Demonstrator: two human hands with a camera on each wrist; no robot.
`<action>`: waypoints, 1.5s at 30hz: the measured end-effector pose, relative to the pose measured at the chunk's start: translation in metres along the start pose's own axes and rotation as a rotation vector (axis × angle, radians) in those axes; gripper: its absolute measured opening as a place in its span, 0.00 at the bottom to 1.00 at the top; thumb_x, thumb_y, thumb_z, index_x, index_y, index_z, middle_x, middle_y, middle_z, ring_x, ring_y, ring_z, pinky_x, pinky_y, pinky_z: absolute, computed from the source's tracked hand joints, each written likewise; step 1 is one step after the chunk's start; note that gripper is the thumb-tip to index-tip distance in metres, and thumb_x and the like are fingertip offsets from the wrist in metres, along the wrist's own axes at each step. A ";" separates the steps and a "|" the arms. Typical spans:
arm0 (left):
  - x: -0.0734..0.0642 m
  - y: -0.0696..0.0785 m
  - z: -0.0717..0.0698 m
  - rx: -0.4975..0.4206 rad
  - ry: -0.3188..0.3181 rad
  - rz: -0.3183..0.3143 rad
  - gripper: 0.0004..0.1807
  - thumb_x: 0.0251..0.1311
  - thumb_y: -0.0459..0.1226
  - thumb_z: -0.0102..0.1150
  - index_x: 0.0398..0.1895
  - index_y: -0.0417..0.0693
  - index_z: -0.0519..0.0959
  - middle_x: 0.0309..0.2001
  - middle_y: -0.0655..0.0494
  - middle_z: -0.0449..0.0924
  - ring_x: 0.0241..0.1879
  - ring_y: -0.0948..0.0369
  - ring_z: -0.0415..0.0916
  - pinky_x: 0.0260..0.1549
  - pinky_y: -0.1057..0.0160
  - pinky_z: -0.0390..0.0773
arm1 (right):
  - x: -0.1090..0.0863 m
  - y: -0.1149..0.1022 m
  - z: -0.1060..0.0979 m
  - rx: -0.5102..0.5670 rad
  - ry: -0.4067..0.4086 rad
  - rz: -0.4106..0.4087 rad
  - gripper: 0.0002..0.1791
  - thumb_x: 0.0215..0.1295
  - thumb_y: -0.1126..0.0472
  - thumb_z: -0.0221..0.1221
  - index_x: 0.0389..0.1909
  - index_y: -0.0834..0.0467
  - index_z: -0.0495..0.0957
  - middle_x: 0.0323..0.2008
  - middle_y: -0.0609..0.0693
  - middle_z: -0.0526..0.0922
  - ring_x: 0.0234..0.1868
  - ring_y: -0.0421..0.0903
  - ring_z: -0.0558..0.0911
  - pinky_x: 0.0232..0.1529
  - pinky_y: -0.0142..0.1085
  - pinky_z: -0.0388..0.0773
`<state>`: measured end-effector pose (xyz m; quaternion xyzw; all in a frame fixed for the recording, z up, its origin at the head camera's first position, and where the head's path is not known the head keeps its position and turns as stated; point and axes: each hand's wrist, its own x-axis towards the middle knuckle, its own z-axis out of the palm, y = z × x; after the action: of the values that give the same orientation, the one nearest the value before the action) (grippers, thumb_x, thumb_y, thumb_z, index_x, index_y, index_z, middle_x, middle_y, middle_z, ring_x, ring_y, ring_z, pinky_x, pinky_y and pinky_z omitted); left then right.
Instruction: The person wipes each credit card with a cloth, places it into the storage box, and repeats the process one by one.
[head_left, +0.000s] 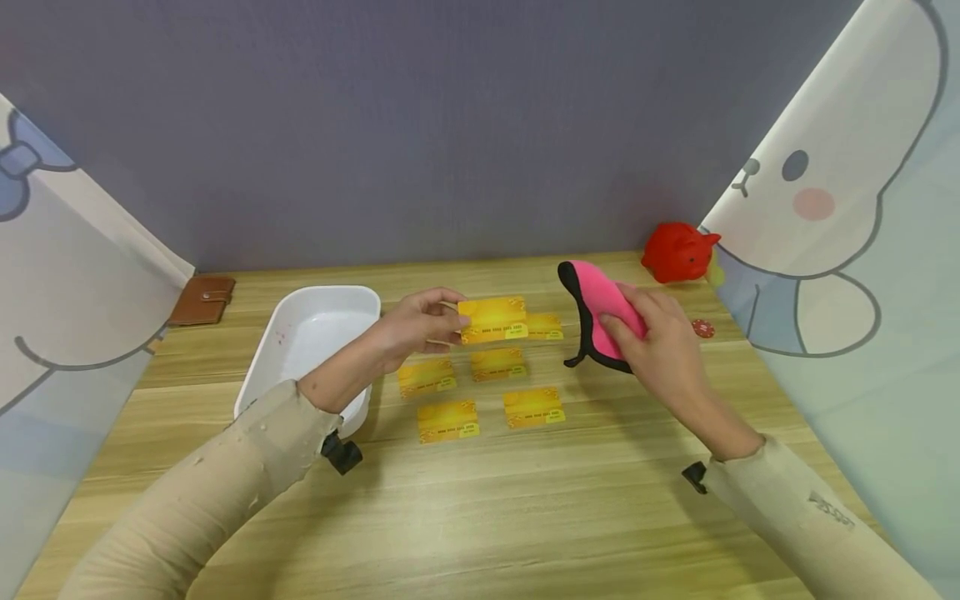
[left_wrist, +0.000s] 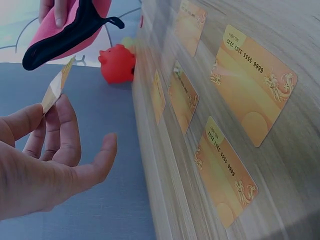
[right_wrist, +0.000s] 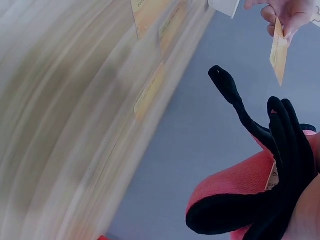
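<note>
The left hand [head_left: 420, 325] pinches a gold card [head_left: 492, 318] above the table [head_left: 480, 517]; near it, the right hand [head_left: 663, 342] grips a pink cloth thing [head_left: 597, 293], whose white tag [right_wrist: 272, 178] shows only from the right wrist

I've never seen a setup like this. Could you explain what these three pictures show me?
There is no machine here: the work is done bare-handed. The widest picture comes from a camera worn on the head, looking forward and down; the other two come from cameras worn on each wrist. On the wooden table lie five gold cards, along with a white tray, a brown wallet, a red toy and a small red chip. The left hand pinches a sixth card, held off the table. The right hand holds a pink item with black edging. What that item is, I cannot tell for certain.
</note>
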<state>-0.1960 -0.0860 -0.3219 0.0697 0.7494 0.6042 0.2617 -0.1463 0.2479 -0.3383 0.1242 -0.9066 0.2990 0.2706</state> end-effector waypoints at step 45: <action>-0.003 0.010 0.036 -0.131 0.152 0.163 0.17 0.68 0.32 0.59 0.59 0.43 0.73 0.38 0.53 0.85 0.33 0.59 0.87 0.61 0.51 0.76 | 0.012 -0.049 0.038 -0.210 0.157 -0.423 0.18 0.61 0.61 0.67 0.52 0.60 0.85 0.41 0.60 0.82 0.35 0.58 0.79 0.32 0.49 0.78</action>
<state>-0.1785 -0.0529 -0.3168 0.0670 0.7179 0.6746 0.1582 -0.1530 0.1854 -0.3339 0.2587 -0.8630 0.1483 0.4079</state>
